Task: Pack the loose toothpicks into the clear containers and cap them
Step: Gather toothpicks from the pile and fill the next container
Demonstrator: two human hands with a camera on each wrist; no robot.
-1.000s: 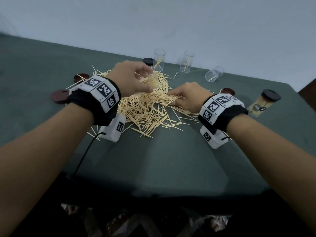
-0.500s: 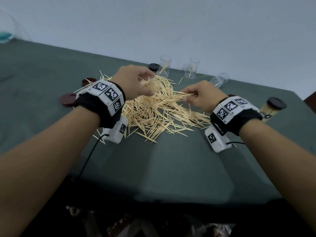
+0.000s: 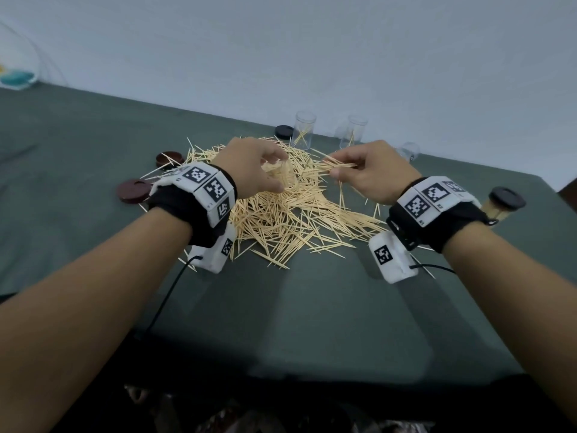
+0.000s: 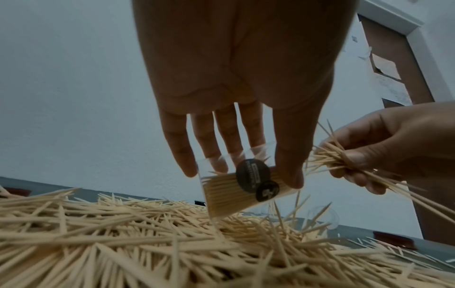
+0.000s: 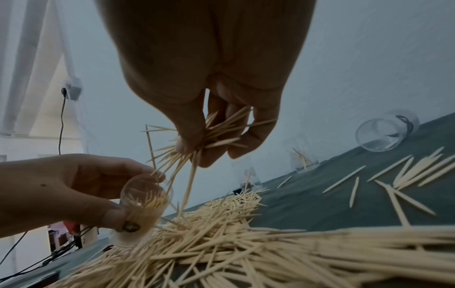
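Note:
A big pile of loose toothpicks point(image 3: 281, 214) point(image 4: 147, 243) point(image 5: 234, 243) covers the green table point(image 3: 312, 323). My left hand point(image 3: 256, 170) point(image 4: 236, 136) point(image 5: 74, 187) holds a clear container point(image 4: 241, 187) point(image 5: 145, 202) partly filled with toothpicks, tilted just above the pile. My right hand point(image 3: 368, 173) point(image 5: 216, 136) point(image 4: 384, 155) pinches a bunch of toothpicks point(image 3: 338, 165) point(image 5: 197, 148) point(image 4: 327, 157) right beside the container's mouth.
Two upright clear containers point(image 3: 303, 130) point(image 3: 354, 131) hold a few toothpicks at the back; another point(image 3: 409, 151) point(image 5: 386, 132) lies on its side. A capped full container point(image 3: 502, 204) stands at right. Dark caps point(image 3: 284, 131) point(image 3: 170, 158) point(image 3: 134, 190) lie at left.
My right hand has lifted off the pile with a bunch of toothpicks and moved up toward the container in my left hand. My left hand stayed in place.

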